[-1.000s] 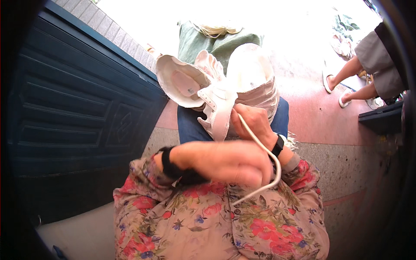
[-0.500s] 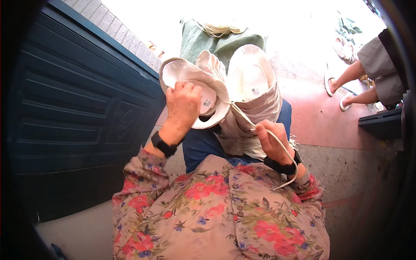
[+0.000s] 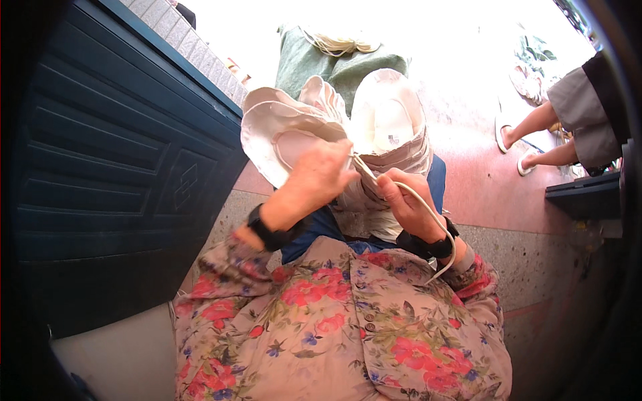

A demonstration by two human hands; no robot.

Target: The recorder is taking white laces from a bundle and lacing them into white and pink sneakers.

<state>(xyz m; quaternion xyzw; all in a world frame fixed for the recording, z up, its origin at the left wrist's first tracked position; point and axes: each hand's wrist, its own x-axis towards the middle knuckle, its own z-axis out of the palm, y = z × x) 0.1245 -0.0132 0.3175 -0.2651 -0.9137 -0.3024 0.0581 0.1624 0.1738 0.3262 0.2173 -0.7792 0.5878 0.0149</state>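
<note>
Between my knees stand two stacks of cream fabric shoe uppers. The front piece of the left stack, a shoe upper point(image 3: 257, 137), tilts with its opening toward me. My left hand point(image 3: 315, 175) is at its right rim, fingers curled in close to where the cord meets it; slight blur hides what they pinch. My right hand point(image 3: 409, 204) is closed on the off-white cord point(image 3: 422, 204), which runs from that rim through my fingers and hangs over my wrist. The right stack of shoe uppers point(image 3: 421, 144) stands just beyond my right hand, partly covered by it.
A green cloth-covered bundle point(image 3: 301, 63) with a hank of pale cord point(image 3: 341, 44) on top stands ahead. A dark blue panelled door point(image 3: 114, 174) rises close on my left. At right, another person's legs point(image 3: 535, 127) in slippers stand near a dark ledge point(image 3: 582, 194).
My left hand has moved from inside the left upper to its right rim, nearer my right hand. The upper has tilted and shifted slightly left. My right hand has moved a little left, still holding the cord.
</note>
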